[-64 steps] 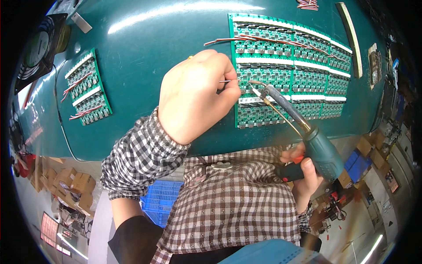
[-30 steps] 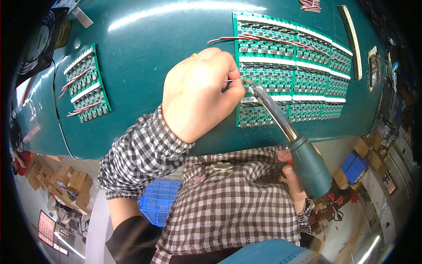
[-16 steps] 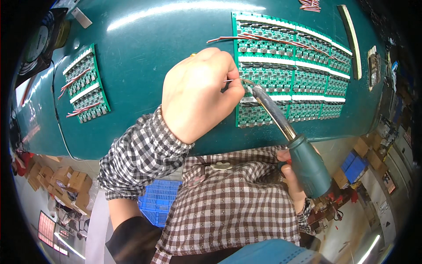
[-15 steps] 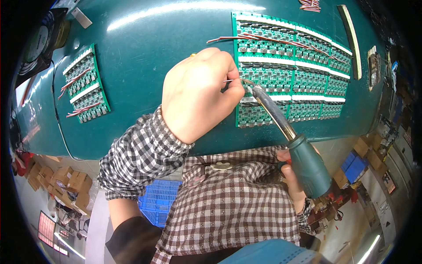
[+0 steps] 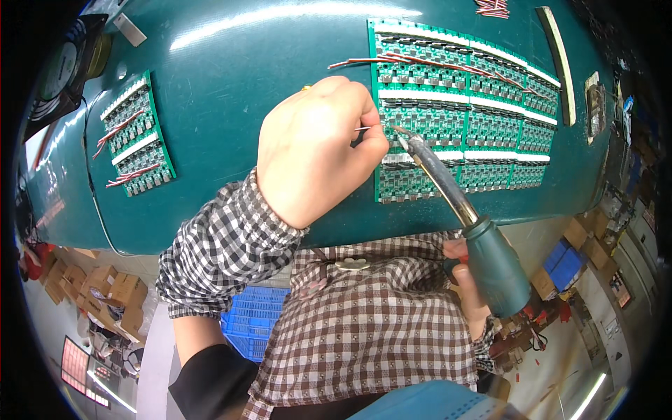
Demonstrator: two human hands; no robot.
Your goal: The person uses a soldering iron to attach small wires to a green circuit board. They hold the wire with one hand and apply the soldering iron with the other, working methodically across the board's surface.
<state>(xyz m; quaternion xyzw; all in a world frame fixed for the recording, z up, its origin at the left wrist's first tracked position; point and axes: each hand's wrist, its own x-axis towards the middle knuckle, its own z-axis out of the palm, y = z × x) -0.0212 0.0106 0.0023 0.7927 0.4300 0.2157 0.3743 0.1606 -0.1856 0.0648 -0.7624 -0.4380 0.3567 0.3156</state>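
Note:
My left hand [image 5: 318, 143] pinches a thin wire [image 5: 362, 129] between thumb and forefinger at the left edge of a large green circuit board panel [image 5: 490, 126]. My right hand [image 5: 470, 283] grips a soldering iron [image 5: 448, 185] by its dark green handle and is partly hidden behind it. The iron's tip points up and left over the panel, just right of my left fingertips; whether it touches a pad is too small to tell. Red and white wires [image 5: 420, 61] lie across the panel's upper rows, their ends sticking out past its left edge.
A smaller circuit board panel [image 5: 140, 133] with red and white wires lies left on the green table [image 5: 231, 91]. More cut wires [image 5: 493, 8] sit at the far edge. A pale strip [image 5: 558, 66] lies at the right, a fan [image 5: 66, 66] stands far left, and a blue crate [image 5: 253, 318] is below.
The soldering iron has shifted slightly right, its tip a little away from my left fingertips. My left hand has hardly moved.

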